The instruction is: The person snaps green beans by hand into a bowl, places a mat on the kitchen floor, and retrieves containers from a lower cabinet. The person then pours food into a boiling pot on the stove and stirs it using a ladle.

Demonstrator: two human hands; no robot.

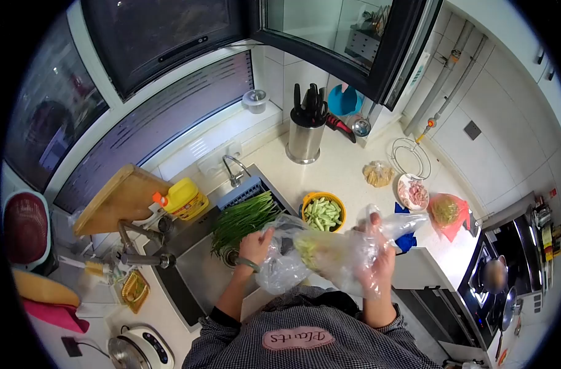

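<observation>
A clear plastic bag [286, 273] stretches between my two hands in front of my chest, with a pale yellow-green vegetable [309, 252] showing through it. My left hand [256, 246] is closed on the bag's left side, beside the sink. On the right, my right hand [379, 261] grips the other side, its fingers partly covered by the film. Just beyond the bag stands a yellow basket [306, 200] of cut green pieces [323, 214]. Long green chives [246, 218] lie over the sink near my left hand.
Left: steel sink [197, 270], blue rack [240, 192], yellow bottle [188, 200], cutting board [117, 197]. Behind: knife block [305, 140] and open window [329, 37]. Right: meat plate [412, 192], red bag [449, 215], stove with a pan [494, 275].
</observation>
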